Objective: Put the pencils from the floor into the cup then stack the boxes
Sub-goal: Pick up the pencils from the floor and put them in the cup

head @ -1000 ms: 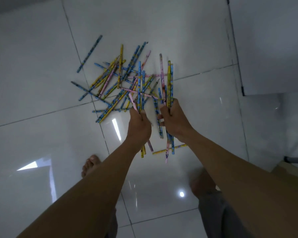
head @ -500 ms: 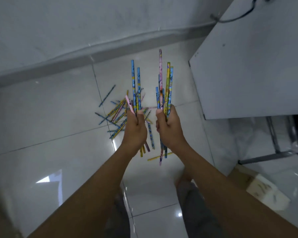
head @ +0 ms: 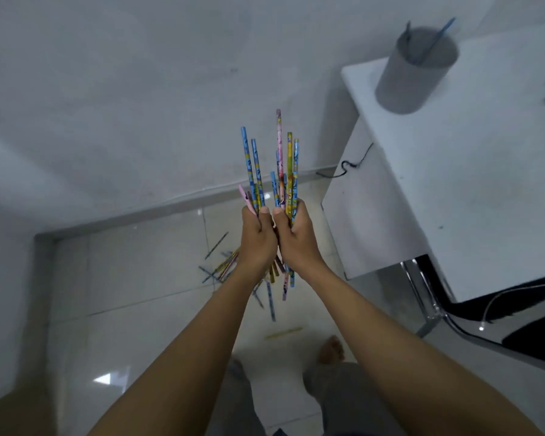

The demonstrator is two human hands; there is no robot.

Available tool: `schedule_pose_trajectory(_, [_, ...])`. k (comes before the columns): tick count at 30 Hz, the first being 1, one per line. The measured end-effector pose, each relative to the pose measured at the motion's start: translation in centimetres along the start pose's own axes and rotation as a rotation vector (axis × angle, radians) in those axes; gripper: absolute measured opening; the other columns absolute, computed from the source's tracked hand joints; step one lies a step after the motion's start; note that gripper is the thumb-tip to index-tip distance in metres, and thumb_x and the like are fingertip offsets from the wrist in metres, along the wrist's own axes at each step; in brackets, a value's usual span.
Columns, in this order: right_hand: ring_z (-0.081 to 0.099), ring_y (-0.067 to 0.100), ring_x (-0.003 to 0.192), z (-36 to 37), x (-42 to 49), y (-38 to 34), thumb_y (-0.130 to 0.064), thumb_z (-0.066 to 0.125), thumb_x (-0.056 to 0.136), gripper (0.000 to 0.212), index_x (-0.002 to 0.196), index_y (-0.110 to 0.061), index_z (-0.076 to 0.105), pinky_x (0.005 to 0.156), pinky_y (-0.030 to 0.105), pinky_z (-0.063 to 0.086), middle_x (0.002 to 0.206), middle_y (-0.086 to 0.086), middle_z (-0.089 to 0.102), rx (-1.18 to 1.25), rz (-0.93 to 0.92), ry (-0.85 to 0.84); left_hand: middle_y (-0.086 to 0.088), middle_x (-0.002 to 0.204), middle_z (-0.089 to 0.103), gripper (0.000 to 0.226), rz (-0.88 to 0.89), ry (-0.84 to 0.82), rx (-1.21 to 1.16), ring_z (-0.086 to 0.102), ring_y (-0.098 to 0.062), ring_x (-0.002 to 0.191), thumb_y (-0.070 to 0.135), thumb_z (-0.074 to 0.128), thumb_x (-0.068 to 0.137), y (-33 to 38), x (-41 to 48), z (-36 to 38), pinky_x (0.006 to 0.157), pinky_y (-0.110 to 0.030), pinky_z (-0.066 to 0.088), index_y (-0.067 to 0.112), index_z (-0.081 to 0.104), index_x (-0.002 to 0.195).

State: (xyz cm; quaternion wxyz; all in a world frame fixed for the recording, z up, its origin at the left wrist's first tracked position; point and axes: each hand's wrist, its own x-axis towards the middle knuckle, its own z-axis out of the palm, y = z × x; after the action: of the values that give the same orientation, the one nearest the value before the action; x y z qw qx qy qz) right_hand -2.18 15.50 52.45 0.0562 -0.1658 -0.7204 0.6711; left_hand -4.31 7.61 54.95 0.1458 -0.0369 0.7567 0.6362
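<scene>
Blue, yellow and pink pencils stand upright in both my fists, raised in front of me. My left hand [head: 257, 243] is curled tight around a smaller bunch of pencils [head: 253, 174], two long blue ones rising highest and a pink one leaning out to the left. My right hand [head: 296, 243] grips a thicker bunch [head: 286, 171], with one pink pencil reaching above the rest and several lower ends poking out below my wrist. My two fists are pressed side by side, thumbs up and touching.

Below my hands, more loose pencils [head: 221, 265] lie scattered on the glossy tiled floor [head: 139, 278], some hidden behind my forearms, and one yellow pencil [head: 283, 333] lies apart, nearer my bare foot [head: 329, 349].

Up to the right, the grey cup [head: 412, 73] stands on the corner of a white table [head: 453, 184], well apart from my hands. It has a couple of blue pencils in it, blurred. A black cable [head: 348, 166] trails near the table's side, by the wall.
</scene>
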Motion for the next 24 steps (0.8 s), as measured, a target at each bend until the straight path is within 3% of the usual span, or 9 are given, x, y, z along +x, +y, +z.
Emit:
schedule_pose_trajectory(4, [0.060,-0.009,0.104,-2.1,0.2,-3.3,-0.038,0.044,0.100,0.034,0.127,-0.017,0.049,0.079,0.007,0.048,0.112,-0.014,0.063,-0.004,-0.036,-0.006,0.001,0.125,0.058,0.036,0.090,-0.007,-0.034,0.058,-0.007,0.112,0.028,0.030,0.103,3.7,-0.2,1.2,0.091,-0.020,0.049,0.015,0.037,0.136])
schedule_pose_trajectory(7, [0.063,0.003,0.091,-3.0,0.6,-6.7,-0.046,0.043,0.098,0.037,0.126,-0.022,0.050,0.075,0.020,0.052,0.101,-0.012,0.063,-0.029,-0.073,0.054,-0.002,0.111,0.060,0.029,0.129,0.000,-0.014,0.060,-0.011,0.093,0.033,0.030,0.102,7.2,0.3,1.1,0.080,-0.028,0.052,0.019,0.040,0.126])
schedule_pose_trajectory(10, [0.052,0.003,0.070,-3.2,1.7,-9.5,-0.050,0.041,0.097,0.037,0.121,-0.023,0.048,0.064,0.024,0.044,0.080,-0.014,0.053,-0.026,-0.116,0.134,-0.004,0.093,0.054,0.027,0.204,-0.003,0.023,0.053,-0.017,0.080,0.038,0.029,0.102,10.4,1.5,0.3,0.073,-0.037,0.049,0.019,0.042,0.117])
schedule_pose_trajectory(16, [0.050,0.003,0.062,-4.3,4.5,-16.2,-0.048,0.040,0.099,0.014,0.103,-0.036,0.046,0.058,0.025,0.047,0.076,-0.006,0.050,-0.045,-0.258,0.369,-0.002,0.076,0.042,0.024,0.279,-0.105,-0.002,0.042,-0.014,0.065,0.037,0.029,0.101,15.9,4.7,-0.4,0.067,-0.036,0.043,0.016,0.039,0.096])
schedule_pose_trajectory(19, [0.052,0.011,0.070,-4.8,6.0,-18.5,-0.040,0.041,0.101,0.019,0.111,-0.024,0.047,0.066,0.034,0.049,0.082,-0.006,0.053,-0.045,-0.321,0.525,-0.003,0.076,0.044,0.022,0.298,-0.179,-0.050,0.043,-0.014,0.064,0.036,0.030,0.101,18.3,5.9,0.1,0.064,-0.036,0.043,0.016,0.039,0.095])
schedule_pose_trajectory(24, [0.054,0.004,0.079,-5.8,7.1,-19.7,-0.045,0.039,0.100,0.019,0.117,-0.036,0.042,0.066,0.017,0.047,0.099,-0.006,0.058,-0.050,-0.339,0.650,-0.002,0.078,0.045,0.023,0.333,-0.333,-0.017,0.044,-0.014,0.067,0.039,0.029,0.101,20.1,7.0,1.9,0.066,-0.034,0.044,0.018,0.040,0.096])
